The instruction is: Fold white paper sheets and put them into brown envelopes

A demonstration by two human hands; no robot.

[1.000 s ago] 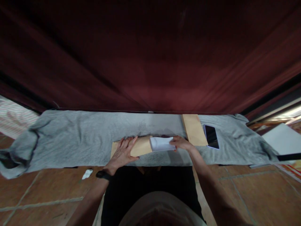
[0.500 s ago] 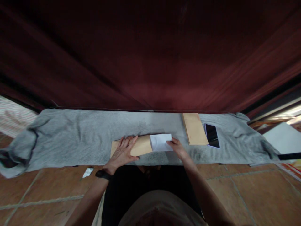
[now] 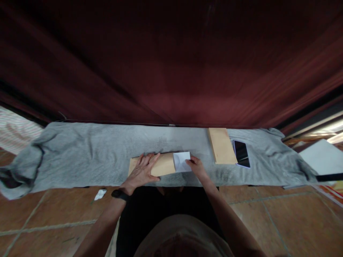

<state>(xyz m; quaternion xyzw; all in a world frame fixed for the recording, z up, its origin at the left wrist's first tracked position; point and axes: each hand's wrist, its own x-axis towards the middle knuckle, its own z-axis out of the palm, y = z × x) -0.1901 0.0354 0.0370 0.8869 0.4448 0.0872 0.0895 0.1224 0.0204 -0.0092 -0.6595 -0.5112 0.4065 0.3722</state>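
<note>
A brown paper envelope (image 3: 165, 164) lies lengthwise on the grey cloth in front of me. Across its left part rests my left hand (image 3: 143, 170), with the thumb at the near edge and the fingers towards the far edge, holding it down. White paper (image 3: 180, 161) sticks out of the envelope's right-hand end; how far it reaches inside is hidden. My right hand (image 3: 195, 165) pinches the paper's right edge between thumb and fingers.
A stack of brown envelopes (image 3: 222, 146) lies to the right, partly beside a phone (image 3: 242, 153) in a purple case. The grey cloth (image 3: 107, 142) covers a long narrow surface against a dark red panel (image 3: 171, 89). White scrap (image 3: 100, 194) sits on the tiled floor.
My right hand has moved left with the white paper, and less of it shows outside the envelope. My left hand and the envelope have shifted slightly right in view.
</note>
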